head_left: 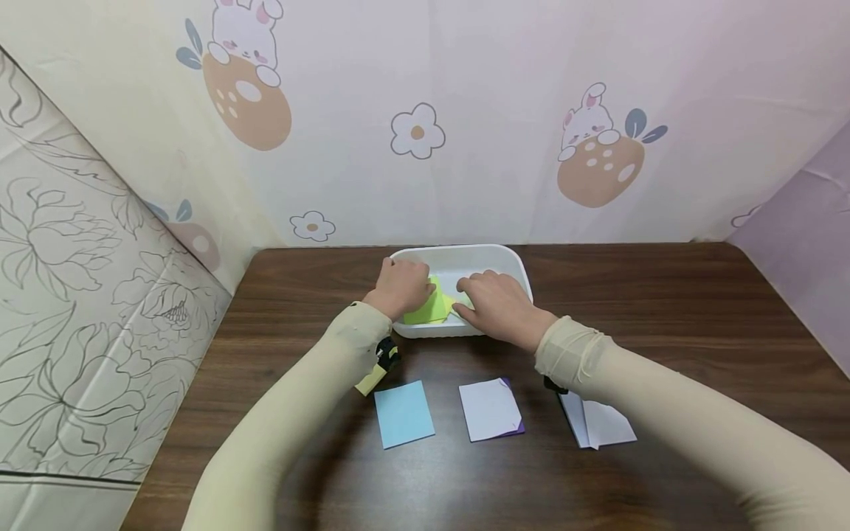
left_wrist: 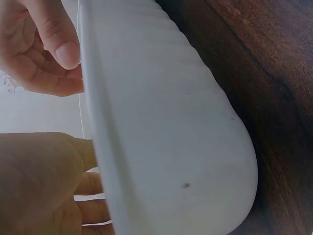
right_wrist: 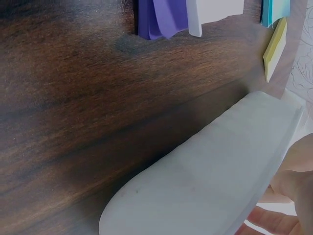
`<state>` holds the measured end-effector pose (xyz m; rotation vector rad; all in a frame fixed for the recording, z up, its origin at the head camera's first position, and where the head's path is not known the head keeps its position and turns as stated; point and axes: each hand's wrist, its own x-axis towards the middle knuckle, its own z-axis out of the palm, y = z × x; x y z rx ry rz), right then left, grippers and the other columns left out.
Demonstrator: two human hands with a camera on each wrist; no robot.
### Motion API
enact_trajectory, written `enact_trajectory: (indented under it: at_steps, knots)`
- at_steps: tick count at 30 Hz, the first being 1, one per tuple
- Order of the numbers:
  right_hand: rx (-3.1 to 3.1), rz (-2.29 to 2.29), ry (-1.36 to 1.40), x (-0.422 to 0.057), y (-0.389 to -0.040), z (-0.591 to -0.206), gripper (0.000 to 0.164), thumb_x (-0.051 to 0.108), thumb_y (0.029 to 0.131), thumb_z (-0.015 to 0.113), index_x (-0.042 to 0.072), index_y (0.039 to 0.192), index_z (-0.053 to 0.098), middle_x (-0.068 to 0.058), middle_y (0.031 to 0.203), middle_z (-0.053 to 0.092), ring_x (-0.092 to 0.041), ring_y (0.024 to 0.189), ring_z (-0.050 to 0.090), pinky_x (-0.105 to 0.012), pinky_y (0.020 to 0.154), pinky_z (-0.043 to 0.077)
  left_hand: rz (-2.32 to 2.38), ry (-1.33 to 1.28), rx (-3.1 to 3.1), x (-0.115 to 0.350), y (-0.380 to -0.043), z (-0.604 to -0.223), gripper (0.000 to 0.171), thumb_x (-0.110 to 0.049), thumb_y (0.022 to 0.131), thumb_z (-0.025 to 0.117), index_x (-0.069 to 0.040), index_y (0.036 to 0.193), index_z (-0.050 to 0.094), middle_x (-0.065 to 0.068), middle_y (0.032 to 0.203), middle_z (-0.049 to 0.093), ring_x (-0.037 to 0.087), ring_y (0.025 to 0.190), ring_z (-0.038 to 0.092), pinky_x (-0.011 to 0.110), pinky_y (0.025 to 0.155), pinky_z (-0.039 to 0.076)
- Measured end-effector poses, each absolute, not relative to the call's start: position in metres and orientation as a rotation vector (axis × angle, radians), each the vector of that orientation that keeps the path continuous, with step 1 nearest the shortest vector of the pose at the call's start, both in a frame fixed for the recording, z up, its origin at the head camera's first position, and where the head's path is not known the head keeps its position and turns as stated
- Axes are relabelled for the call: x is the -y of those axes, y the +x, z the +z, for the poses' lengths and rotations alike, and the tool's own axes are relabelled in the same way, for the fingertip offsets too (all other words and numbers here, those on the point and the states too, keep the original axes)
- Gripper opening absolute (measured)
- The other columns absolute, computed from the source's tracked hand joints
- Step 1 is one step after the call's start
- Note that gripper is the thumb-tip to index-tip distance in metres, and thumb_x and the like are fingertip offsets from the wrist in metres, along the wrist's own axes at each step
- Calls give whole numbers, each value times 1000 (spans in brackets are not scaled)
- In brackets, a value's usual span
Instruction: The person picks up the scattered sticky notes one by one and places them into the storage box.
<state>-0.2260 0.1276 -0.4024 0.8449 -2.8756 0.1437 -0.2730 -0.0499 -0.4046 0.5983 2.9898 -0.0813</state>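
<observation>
A white plastic tray [head_left: 465, 331] sits near the table's back edge with yellow-green paper notes [head_left: 425, 313] at its left end. My left hand [head_left: 401, 286] reaches over that end, its fingertips by the notes; whether they pinch any is hidden. Over the right half hovers my right hand [head_left: 494, 306], thumb and forefinger apart beside a small yellow paper piece [head_left: 450, 303]. In the left wrist view the tray wall [left_wrist: 166, 117] hides part of the left fingers [left_wrist: 93, 210]. The right wrist view shows the tray's outer side [right_wrist: 205, 171], with right fingers [right_wrist: 274, 220] behind its rim.
In front of the tray lie a light blue note pad [head_left: 404, 414], a white pad [head_left: 490, 409] with purple beneath, and white folded sheets [head_left: 607, 424] partly under the right forearm. A pale yellow pad [head_left: 370, 380] is beside the left wrist. A patterned cloth wall [head_left: 491, 192] rises behind the table.
</observation>
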Motion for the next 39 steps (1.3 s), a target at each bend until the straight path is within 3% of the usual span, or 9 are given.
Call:
enact_trajectory:
  at_steps: [9, 17, 28, 39]
  knots:
    - [2879, 139, 848, -129, -227, -403, 36, 35, 89, 58, 5, 106, 68, -9, 89, 69, -26, 76, 61, -40, 61, 50, -76, 594, -2982, 51, -275, -407, 33, -39, 96, 44, -13, 106, 62, 3, 97, 66, 21, 90, 57, 47, 93, 36]
    - [2874, 130, 845, -130, -228, -403, 36, 35, 88, 58, 5, 105, 68, -9, 88, 69, -26, 75, 61, -40, 60, 50, -53, 651, -3026, 54, -274, -404, 30, -38, 95, 47, -13, 95, 63, 1, 81, 62, 17, 75, 55, 40, 75, 47]
    - [2856, 169, 819, -137, -224, -397, 37, 35, 87, 61, 5, 106, 68, -9, 91, 69, -26, 79, 62, -39, 61, 50, 65, 742, -3105, 55, -265, -396, 25, -33, 94, 50, -13, 82, 57, 1, 68, 55, 16, 64, 51, 33, 59, 42]
    - [2858, 214, 785, -144, -218, -391, 37, 35, 87, 60, 5, 108, 67, -8, 97, 69, -26, 85, 63, -40, 61, 51, 93, 855, -3185, 50, -256, -389, 20, -30, 91, 55, -14, 82, 61, 1, 69, 59, 18, 68, 55, 37, 64, 46]
